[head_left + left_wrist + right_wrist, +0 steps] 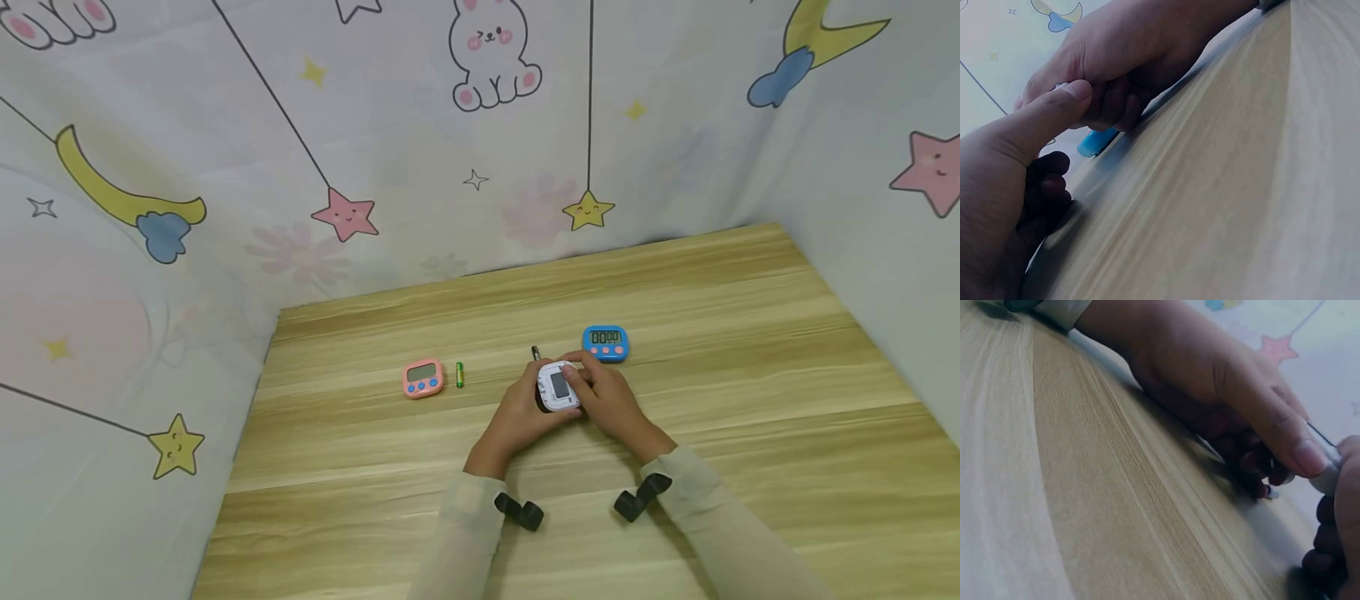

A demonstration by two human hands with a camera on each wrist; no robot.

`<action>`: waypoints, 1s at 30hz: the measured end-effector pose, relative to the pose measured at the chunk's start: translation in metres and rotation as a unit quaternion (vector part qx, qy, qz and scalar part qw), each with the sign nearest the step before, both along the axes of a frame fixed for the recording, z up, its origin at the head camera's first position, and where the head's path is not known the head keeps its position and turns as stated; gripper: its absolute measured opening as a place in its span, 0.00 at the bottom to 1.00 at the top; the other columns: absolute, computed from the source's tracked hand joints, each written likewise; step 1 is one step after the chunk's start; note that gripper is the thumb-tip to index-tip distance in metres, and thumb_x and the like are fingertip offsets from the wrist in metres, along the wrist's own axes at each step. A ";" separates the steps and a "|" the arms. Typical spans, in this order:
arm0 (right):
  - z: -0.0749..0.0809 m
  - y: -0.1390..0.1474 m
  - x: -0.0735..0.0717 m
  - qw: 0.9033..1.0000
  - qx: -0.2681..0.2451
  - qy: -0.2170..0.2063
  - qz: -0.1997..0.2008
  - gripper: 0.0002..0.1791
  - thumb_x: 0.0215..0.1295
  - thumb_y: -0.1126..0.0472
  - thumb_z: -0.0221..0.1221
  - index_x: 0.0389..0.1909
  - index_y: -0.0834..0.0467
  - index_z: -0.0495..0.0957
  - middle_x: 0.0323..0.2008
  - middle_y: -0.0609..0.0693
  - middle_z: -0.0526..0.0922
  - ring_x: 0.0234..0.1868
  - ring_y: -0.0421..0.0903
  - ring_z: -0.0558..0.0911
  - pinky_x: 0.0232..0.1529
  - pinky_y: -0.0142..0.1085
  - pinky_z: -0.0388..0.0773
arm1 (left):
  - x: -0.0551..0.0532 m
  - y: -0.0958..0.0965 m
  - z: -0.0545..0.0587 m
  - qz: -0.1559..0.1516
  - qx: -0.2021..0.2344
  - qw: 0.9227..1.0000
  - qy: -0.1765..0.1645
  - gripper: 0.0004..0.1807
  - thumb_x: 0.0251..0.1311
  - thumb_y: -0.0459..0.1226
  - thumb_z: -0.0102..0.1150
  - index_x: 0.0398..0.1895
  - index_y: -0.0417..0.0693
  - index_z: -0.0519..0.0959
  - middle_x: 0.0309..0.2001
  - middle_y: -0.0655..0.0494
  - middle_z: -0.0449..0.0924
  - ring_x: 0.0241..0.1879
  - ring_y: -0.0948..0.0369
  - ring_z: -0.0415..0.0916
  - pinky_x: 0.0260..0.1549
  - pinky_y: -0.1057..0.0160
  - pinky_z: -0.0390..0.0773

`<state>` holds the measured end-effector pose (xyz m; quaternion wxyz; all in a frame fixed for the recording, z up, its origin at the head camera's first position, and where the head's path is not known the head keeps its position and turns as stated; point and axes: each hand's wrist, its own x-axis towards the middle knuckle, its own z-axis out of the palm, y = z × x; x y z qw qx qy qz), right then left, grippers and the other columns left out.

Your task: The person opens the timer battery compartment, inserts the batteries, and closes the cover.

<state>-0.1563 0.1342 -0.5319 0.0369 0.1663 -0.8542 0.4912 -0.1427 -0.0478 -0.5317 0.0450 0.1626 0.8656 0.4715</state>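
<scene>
Beige sleeves nearest, white timer held over counter

Left grip curls round it, back upward; right grip pinches its edge. Blue timer sits just beyond; pink timer and green battery lie leftward.

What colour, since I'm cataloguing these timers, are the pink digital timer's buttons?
Blue buttons; clearest in the head view.

Left hand beside right hand
</scene>
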 end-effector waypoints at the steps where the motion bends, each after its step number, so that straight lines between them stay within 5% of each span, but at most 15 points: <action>1: 0.000 0.000 0.000 1.000 0.000 -0.002 0.001 0.14 0.75 0.48 0.50 0.52 0.48 0.75 0.31 0.44 0.87 0.32 0.45 0.78 0.35 0.42 0.72 | 0.000 0.000 0.000 0.001 0.000 1.000 0.001 0.45 0.46 0.59 0.72 0.67 0.60 0.63 0.50 0.59 0.78 0.44 0.65 0.76 0.43 0.60 0.77; 9: 0.001 -0.001 0.001 1.000 -0.008 -0.004 0.006 0.13 0.76 0.50 0.48 0.54 0.49 0.74 0.36 0.48 0.87 0.37 0.44 0.82 0.37 0.43 0.74 | -0.002 -0.001 -0.002 0.001 0.000 1.000 0.013 0.46 0.46 0.59 0.72 0.67 0.59 0.63 0.51 0.58 0.78 0.45 0.65 0.76 0.44 0.60 0.77; 22: -0.001 0.000 0.001 1.000 -0.006 0.015 0.003 0.10 0.77 0.55 0.48 0.52 0.51 0.74 0.34 0.48 0.85 0.31 0.43 0.78 0.33 0.41 0.73 | -0.002 -0.002 -0.006 -0.005 0.011 1.000 0.014 0.45 0.46 0.58 0.73 0.66 0.60 0.64 0.51 0.60 0.78 0.45 0.65 0.76 0.44 0.60 0.77; 30: -0.001 -0.004 0.002 0.999 -0.016 0.035 0.003 0.07 0.74 0.58 0.52 0.49 0.51 0.74 0.18 0.42 0.65 0.17 0.39 0.63 0.20 0.35 0.62 | -0.004 -0.001 -0.008 -0.029 0.007 0.999 0.021 0.41 0.48 0.58 0.71 0.66 0.68 0.64 0.49 0.63 0.78 0.41 0.67 0.76 0.40 0.63 0.78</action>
